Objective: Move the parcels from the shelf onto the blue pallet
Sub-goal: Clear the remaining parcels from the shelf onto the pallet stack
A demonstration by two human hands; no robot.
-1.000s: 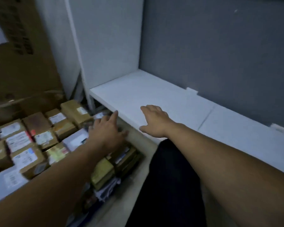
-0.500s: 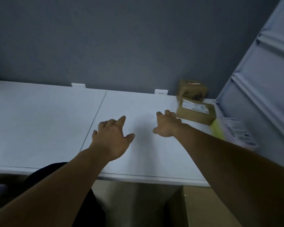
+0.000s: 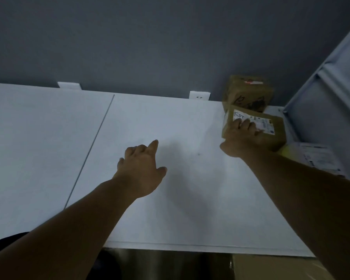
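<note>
A flat brown parcel (image 3: 271,136) with a white label lies at the right end of the white shelf (image 3: 49,150). My right hand (image 3: 238,138) rests on its near left corner, fingers laid over the label and thumb low at its left side. Behind it against the wall stands a second, taller brown parcel (image 3: 249,91). A white and yellow parcel (image 3: 315,158) lies to the right, partly cut off by my right arm. My left hand (image 3: 141,170) hovers over the bare middle of the shelf, fingers relaxed, holding nothing. The blue pallet is out of view.
A dark grey wall (image 3: 150,47) backs the shelf. A pale metal rack upright (image 3: 331,87) closes off the right end. Below the shelf's front edge, a cardboard box (image 3: 271,267) shows at the lower right.
The view turned from the stacked parcels at the left to the shelf's right end. My right hand reached right and landed on the labelled parcel; my left hand stayed over the shelf.
</note>
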